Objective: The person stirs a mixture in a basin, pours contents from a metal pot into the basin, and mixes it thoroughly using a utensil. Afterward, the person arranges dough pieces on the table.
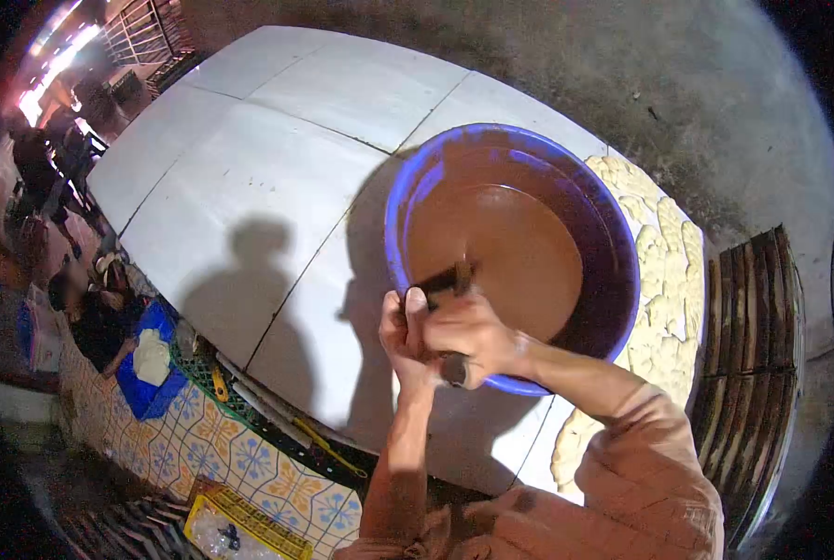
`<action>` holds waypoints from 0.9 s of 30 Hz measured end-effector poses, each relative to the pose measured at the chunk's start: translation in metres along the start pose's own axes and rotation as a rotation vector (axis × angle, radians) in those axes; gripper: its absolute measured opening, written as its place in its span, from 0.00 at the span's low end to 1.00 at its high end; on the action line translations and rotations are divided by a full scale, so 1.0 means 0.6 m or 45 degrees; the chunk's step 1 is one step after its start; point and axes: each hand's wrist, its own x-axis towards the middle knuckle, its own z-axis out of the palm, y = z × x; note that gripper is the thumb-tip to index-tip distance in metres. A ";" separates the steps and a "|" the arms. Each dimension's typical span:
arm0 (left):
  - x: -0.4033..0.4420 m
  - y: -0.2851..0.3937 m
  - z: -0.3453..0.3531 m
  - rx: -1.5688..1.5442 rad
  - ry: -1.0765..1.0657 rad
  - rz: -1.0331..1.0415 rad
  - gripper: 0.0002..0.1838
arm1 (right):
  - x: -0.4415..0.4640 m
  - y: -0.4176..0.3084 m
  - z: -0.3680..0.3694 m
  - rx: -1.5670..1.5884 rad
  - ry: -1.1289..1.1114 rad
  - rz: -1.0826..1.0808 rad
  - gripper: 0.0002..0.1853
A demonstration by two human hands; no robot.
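A large blue basin (630,280) holds smooth brown liquid (519,243) and stands on the white tiled table. My right hand (473,334) is closed round a dark handle (454,370), whose rounded end sticks out below the fist. Just beyond that fist, a dark piece (440,280) shows over the near left part of the basin. At the rim, my left hand (406,327) is closed beside the right one, thumb up; what its fingers grip is hidden. Several pale dough pieces (664,289) lie right of the basin.
White tiled table (305,93) stretches left and away. Slatted dark racks (748,345) stand at the right. At the lower left are a person (95,322), pale dough (151,357) on blue plastic (141,397), and a yellow crate (249,532) on patterned flooring (258,457). More people appear farther back.
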 end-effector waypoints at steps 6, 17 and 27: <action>-0.002 0.026 0.006 0.573 0.053 0.134 0.14 | -0.086 -0.010 -0.107 0.023 0.863 0.801 0.22; -0.008 0.031 0.018 0.639 0.116 0.142 0.14 | 0.014 0.043 -0.081 0.305 0.960 0.870 0.18; -0.007 0.019 0.016 0.419 0.127 0.079 0.10 | -0.017 0.083 -0.113 0.368 1.344 0.868 0.19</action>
